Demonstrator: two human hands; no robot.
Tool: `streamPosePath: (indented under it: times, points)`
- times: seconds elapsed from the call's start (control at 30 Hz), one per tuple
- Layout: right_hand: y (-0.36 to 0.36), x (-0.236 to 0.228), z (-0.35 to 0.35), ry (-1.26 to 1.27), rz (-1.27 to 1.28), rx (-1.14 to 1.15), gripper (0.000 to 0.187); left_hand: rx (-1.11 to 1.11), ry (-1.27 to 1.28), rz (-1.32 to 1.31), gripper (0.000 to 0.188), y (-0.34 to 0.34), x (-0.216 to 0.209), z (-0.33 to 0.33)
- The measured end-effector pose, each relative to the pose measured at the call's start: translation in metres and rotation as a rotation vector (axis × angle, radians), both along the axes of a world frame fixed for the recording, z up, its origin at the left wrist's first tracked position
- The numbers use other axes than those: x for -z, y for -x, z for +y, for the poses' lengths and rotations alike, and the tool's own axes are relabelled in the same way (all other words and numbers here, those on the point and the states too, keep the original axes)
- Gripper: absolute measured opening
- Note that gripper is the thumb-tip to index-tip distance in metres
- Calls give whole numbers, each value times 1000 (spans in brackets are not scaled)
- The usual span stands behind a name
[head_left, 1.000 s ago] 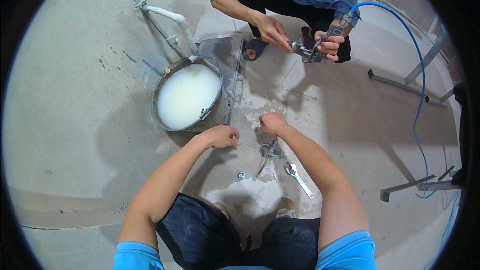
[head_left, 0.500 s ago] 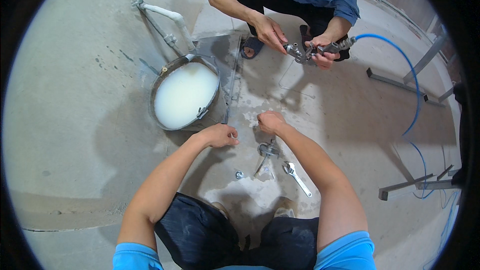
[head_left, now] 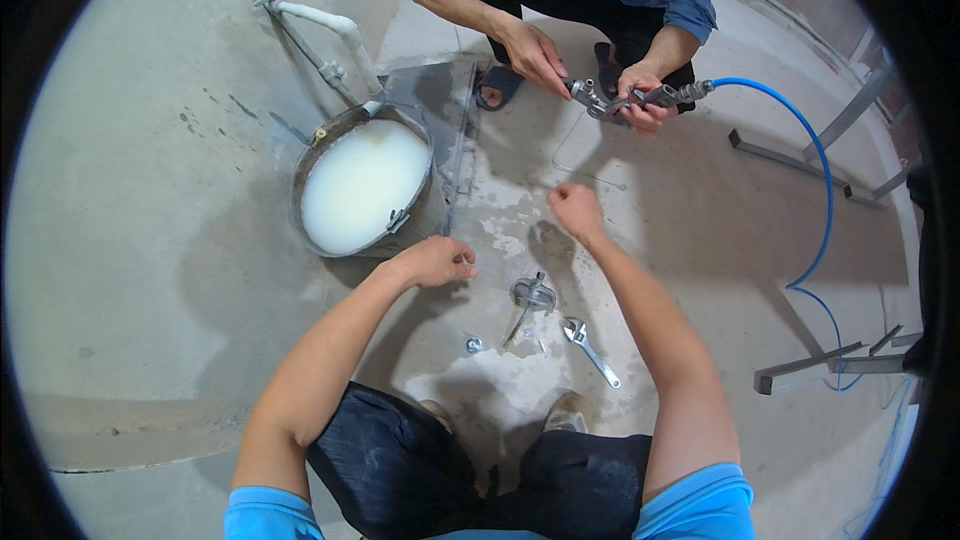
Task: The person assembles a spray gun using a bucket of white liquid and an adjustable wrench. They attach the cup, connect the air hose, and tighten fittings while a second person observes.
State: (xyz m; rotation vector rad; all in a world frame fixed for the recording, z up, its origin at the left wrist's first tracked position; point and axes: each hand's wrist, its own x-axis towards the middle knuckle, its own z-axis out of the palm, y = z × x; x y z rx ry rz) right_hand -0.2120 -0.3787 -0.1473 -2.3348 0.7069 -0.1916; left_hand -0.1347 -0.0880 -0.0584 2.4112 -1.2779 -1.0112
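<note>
My left hand (head_left: 438,262) hovers above the floor beside the bucket, its fingers curled toward the thumb; anything in them is too small to make out. Farther forward and right, my right hand (head_left: 577,210) is closed, its fingertips hidden, next to a thin bent wire (head_left: 590,174) on the floor. Between my arms lie a round metal lid with a tube (head_left: 532,294), an adjustable wrench (head_left: 592,350) and a small shiny metal fitting (head_left: 473,345). Opposite me, a squatting co-worker holds a spray gun (head_left: 610,100) in both hands.
A dark bucket (head_left: 437,202) of milky white liquid stands at the left, with a white pipe (head_left: 345,30) running down to its rim. A blue air hose (head_left: 828,180) curves from the spray gun along the right, near metal frame legs (head_left: 810,370).
My right hand has moved forward and right, away from the metal lid, toward the bent wire. My left hand stays nearly in place. The co-worker still holds the spray gun.
</note>
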Motion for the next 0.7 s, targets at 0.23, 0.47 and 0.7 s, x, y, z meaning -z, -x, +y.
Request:
streamPosePath:
  times: [0.23,0.47,0.7]
  points:
    - [31,-30,-78,-379,-780,555,25,-92,176,126,34,-1,-3,-26]
    - [58,-90,-87,-454,-960,212,35,-55,229,197,34,10,2,-54]
    - [34,-96,-78,-473,-1042,340,43,-24,145,158,38,12,2,-43]
